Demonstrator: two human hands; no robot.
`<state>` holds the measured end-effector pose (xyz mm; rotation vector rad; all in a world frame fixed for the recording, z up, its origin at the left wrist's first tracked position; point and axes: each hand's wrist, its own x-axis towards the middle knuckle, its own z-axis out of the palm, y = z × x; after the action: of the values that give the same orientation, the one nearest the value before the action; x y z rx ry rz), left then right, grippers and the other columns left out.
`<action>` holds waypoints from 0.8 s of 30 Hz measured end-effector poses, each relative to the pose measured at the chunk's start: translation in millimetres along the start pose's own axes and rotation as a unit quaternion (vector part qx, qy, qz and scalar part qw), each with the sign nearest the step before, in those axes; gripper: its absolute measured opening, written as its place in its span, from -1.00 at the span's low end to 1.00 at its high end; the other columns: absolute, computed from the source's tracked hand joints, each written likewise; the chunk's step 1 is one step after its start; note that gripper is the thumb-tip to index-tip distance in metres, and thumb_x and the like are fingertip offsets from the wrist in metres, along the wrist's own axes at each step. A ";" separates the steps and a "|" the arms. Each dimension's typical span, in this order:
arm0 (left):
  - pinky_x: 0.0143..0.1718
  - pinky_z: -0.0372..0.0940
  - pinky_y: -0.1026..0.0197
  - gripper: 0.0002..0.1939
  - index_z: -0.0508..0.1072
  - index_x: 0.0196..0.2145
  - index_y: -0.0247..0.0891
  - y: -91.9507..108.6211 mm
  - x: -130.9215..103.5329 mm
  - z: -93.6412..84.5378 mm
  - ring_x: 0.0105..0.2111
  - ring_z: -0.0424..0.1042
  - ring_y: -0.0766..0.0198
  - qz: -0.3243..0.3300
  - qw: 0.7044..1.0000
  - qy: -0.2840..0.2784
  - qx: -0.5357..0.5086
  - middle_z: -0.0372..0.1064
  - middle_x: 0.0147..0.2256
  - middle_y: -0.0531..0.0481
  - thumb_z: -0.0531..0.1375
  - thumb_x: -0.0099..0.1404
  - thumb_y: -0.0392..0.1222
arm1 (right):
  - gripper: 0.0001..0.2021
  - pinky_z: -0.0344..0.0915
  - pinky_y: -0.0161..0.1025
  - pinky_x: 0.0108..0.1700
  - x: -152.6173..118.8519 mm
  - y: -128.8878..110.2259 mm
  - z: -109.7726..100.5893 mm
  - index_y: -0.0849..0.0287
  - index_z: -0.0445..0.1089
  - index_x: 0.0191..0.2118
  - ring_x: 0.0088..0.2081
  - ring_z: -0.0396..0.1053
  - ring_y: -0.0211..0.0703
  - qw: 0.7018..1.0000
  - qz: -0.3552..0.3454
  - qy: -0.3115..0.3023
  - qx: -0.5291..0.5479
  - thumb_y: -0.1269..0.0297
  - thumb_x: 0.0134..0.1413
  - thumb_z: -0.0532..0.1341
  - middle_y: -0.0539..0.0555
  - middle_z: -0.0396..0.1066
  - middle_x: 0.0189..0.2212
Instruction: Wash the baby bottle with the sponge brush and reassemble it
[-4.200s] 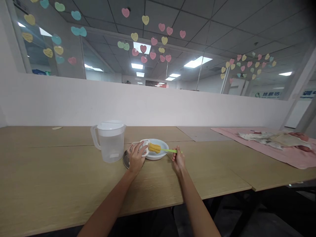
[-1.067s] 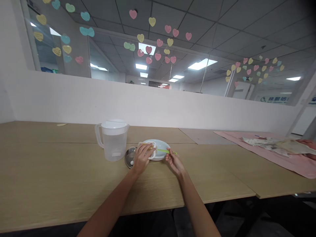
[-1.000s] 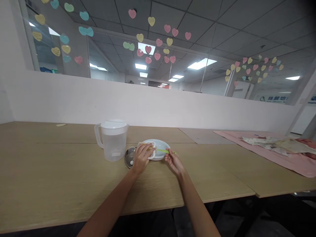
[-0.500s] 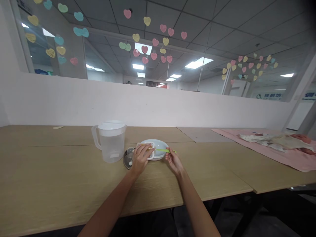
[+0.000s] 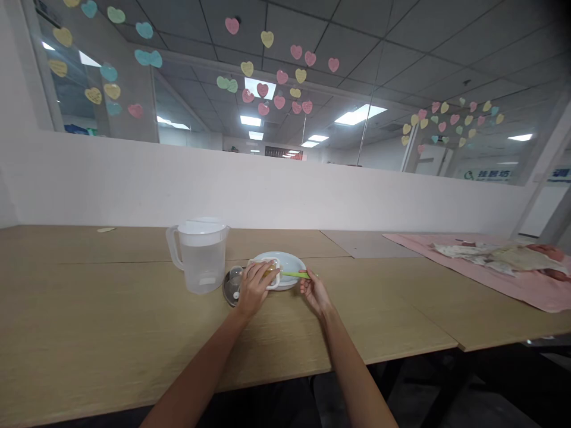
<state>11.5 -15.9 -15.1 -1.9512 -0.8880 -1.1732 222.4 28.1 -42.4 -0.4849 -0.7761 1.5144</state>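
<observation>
The fingers of the left hand (image 5: pixel 253 289) are closed around a bottle (image 5: pixel 272 271), which is over the left side of the white bowl (image 5: pixel 293 261). The fingers of the right hand (image 5: pixel 316 292) grip a green brush (image 5: pixel 294 274), whose yellow end is inside the bottle. On the desk (image 5: pixel 134 327), a jug (image 5: pixel 203 261) stands farther left.

Heart-shaped pink, yellow, green and blue paper notes (image 5: pixel 282 76) dot a wide glass window (image 5: pixel 330 89) above a white wall (image 5: pixel 289 190) — a pink cloth (image 5: pixel 530 288) lies spread at right.
</observation>
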 end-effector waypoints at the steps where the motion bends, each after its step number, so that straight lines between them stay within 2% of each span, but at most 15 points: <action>1: 0.18 0.16 -0.01 -0.58 0.48 0.05 -0.13 0.0 0.3 -0.2 0.05 0.39 0.11 0.000 1.000 0.002 -0.004 0.46 0.05 -0.11 0.11 0.28 -0.38 | -0.78 0.32 -0.46 -0.63 0.0 -0.1 -0.1 0.23 0.44 -0.35 -0.67 0.33 -0.34 1.000 -0.007 0.001 0.004 0.17 0.05 0.37 -0.04 0.39 -0.68; 8: 0.20 0.13 -0.02 -0.57 0.47 0.07 -0.12 0.7 0.4 -0.6 0.06 0.37 0.11 -0.007 1.000 0.000 -0.008 0.46 0.05 -0.10 0.11 0.29 -0.38 | -0.77 0.40 -0.42 -0.56 1.7 0.5 -0.9 0.22 0.45 -0.32 -0.63 0.38 -0.30 1.000 -0.017 0.008 0.005 0.16 0.02 0.40 -0.02 0.43 -0.63; 18: 0.18 0.15 -0.02 -0.52 0.47 0.07 -0.10 -0.1 -1.1 1.5 0.05 0.38 0.09 -0.016 1.000 -0.013 0.007 0.43 0.08 -0.10 0.11 0.24 -0.42 | -0.78 0.27 -0.47 -0.68 1.8 0.6 -0.3 0.22 0.44 -0.38 -0.71 0.28 -0.36 1.000 0.017 0.013 -0.001 0.16 0.06 0.37 -0.08 0.34 -0.71; 24: 0.19 0.16 -0.03 -0.53 0.48 0.06 -0.11 -1.3 -1.2 3.4 0.06 0.38 0.08 -0.025 1.000 -0.012 0.003 0.44 0.07 -0.10 0.11 0.23 -0.41 | -0.74 0.40 -0.43 -0.56 1.4 1.0 1.3 0.22 0.44 -0.32 -0.62 0.39 -0.30 1.000 -0.015 0.007 0.000 0.15 -0.01 0.42 -0.02 0.44 -0.63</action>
<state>11.6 -12.6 -17.1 -1.9508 -0.9568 -1.1768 220.5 29.2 -42.0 -0.4809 -0.7698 1.4830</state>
